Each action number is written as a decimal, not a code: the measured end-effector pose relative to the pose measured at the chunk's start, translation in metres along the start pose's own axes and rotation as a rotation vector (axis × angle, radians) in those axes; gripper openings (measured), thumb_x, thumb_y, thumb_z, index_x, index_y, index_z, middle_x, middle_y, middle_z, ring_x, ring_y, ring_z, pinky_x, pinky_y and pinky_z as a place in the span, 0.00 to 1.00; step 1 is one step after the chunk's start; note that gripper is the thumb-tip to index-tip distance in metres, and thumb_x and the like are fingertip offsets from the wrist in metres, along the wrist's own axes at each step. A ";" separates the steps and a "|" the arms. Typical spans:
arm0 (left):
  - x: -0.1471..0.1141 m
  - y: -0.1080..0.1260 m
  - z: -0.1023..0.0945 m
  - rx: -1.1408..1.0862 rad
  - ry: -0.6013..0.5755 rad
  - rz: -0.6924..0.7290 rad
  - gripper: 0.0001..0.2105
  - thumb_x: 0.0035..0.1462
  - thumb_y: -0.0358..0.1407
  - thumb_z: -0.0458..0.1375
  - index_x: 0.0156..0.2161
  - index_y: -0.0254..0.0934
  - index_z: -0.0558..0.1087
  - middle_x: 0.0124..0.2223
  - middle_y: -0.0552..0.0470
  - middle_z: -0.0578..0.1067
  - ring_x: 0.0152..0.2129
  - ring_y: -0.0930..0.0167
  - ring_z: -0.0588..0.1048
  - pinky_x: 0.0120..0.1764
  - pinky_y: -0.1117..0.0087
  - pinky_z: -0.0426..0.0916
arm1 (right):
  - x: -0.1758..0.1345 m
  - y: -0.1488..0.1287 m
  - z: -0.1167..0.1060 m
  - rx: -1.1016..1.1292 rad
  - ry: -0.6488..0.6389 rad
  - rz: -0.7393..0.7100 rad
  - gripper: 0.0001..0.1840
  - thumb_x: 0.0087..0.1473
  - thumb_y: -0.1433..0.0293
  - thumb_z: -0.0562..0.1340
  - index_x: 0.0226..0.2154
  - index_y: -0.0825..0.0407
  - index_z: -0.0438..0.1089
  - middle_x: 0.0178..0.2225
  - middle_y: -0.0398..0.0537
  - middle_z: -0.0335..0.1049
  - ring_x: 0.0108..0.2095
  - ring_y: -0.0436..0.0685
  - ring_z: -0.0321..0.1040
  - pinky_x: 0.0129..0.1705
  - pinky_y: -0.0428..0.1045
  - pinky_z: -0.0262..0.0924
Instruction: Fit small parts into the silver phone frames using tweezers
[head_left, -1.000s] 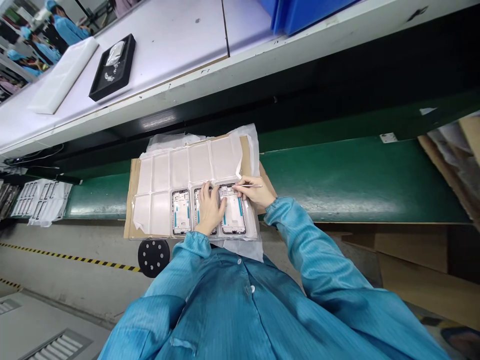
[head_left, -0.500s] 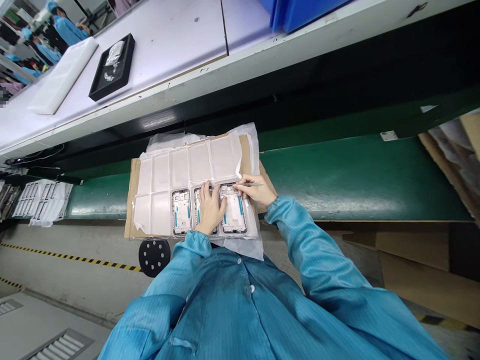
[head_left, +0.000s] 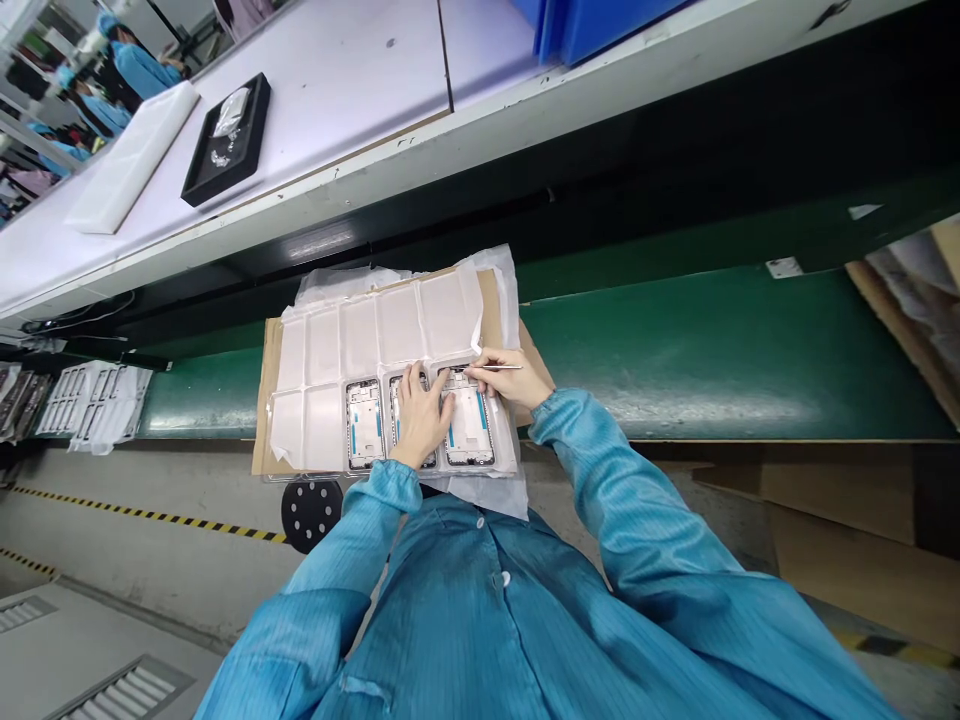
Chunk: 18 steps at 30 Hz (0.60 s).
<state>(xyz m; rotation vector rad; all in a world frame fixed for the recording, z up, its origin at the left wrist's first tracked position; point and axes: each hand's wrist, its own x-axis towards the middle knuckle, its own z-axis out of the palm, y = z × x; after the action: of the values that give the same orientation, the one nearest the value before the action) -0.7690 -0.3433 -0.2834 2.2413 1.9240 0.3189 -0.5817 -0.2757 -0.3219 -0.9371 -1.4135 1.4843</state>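
Head view, left to right: my left hand (head_left: 420,420) stays flat on the middle frame (head_left: 396,425); my right hand (head_left: 510,378), at 3 o'clock, still pinches the tweezers (head_left: 495,368), tip barely shifted over the right frame (head_left: 469,430) in the tray (head_left: 315,380).

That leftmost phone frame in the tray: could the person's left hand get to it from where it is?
Probably yes. The left hand rests on the middle frame, right beside the leftmost phone frame, which lies uncovered in the tray with nothing between them.
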 end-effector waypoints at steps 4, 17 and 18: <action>0.002 0.003 -0.002 0.041 -0.005 -0.007 0.22 0.66 0.36 0.53 0.63 0.41 0.68 0.68 0.36 0.58 0.67 0.49 0.54 0.64 0.42 0.55 | -0.003 -0.001 0.000 -0.004 0.035 -0.001 0.17 0.52 0.57 0.70 0.24 0.51 0.70 0.17 0.42 0.69 0.16 0.51 0.64 0.20 0.47 0.61; 0.008 0.016 -0.006 0.220 -0.048 -0.024 0.22 0.64 0.34 0.53 0.63 0.39 0.68 0.66 0.31 0.62 0.65 0.45 0.58 0.60 0.40 0.58 | -0.013 -0.008 -0.001 0.113 0.264 0.015 0.23 0.46 0.51 0.73 0.24 0.51 0.70 0.18 0.45 0.71 0.17 0.52 0.65 0.21 0.47 0.62; 0.009 0.018 -0.007 0.227 -0.046 -0.032 0.22 0.64 0.34 0.54 0.63 0.39 0.68 0.65 0.31 0.62 0.64 0.45 0.59 0.60 0.40 0.58 | -0.018 -0.009 -0.004 0.131 0.339 0.005 0.23 0.47 0.50 0.73 0.24 0.51 0.69 0.19 0.45 0.72 0.17 0.52 0.66 0.20 0.47 0.62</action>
<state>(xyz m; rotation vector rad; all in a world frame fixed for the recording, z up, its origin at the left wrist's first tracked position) -0.7526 -0.3374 -0.2715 2.3276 2.0612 0.0450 -0.5715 -0.2911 -0.3139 -1.0528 -1.0576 1.3290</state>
